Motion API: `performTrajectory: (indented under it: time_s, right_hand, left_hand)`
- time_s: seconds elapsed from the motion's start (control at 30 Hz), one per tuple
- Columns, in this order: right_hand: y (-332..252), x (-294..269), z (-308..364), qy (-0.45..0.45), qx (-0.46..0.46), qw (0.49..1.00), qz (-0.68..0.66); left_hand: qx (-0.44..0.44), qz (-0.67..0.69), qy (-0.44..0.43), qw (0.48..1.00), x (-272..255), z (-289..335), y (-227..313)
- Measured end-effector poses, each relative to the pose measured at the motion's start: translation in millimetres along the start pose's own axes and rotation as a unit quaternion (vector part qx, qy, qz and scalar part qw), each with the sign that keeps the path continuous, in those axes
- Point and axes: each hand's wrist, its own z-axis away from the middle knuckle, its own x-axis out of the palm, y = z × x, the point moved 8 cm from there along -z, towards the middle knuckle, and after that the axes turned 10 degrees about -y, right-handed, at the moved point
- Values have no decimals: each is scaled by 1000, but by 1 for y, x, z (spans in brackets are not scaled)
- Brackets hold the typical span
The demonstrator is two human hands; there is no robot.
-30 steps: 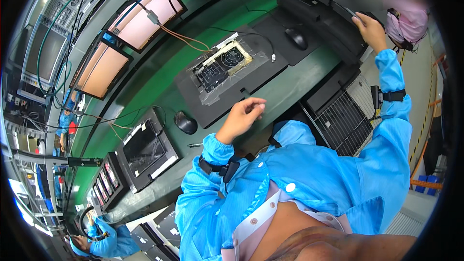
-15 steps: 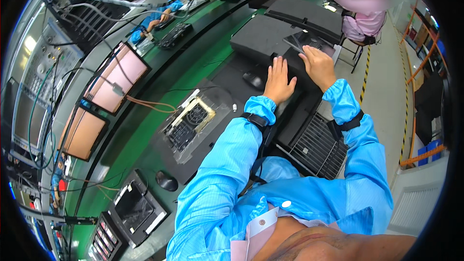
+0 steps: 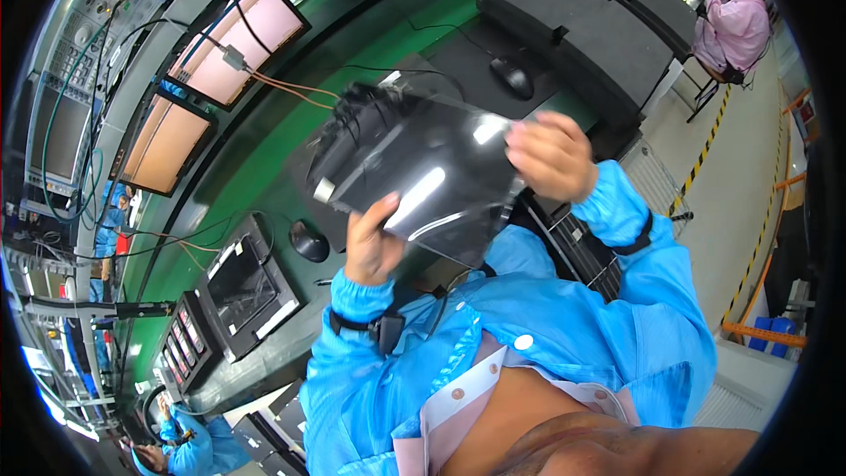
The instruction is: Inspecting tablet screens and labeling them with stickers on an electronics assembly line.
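Left hand (image 3: 374, 245) and right hand (image 3: 553, 160) pinch glossy black flat panel (image 3: 445, 178) over green table (image 3: 286, 335) edge; slack grip risks dropping.

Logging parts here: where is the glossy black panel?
In the head view's middle, the glossy black panel is between the left hand and right hand, below-left of the upper black mouse.

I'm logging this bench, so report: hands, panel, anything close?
Left hand, right hand: both on glossy dark panel. Panel: held up over bench, hiding part of it. Black mouse: left of left hand, untouched.
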Motion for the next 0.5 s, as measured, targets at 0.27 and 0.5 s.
performTrajectory:
  time_s: [0.27, 0.5]
  right_hand:
    - [52, 171, 23, -220, 201, 948, -112]
    - [-52, 189, -65, -192, 233, 870, -389]
  left_hand:
    - [187, 78, 222, 954, -124, 167, 54]
    - [308, 178, 357, 864, -168, 238, 81]
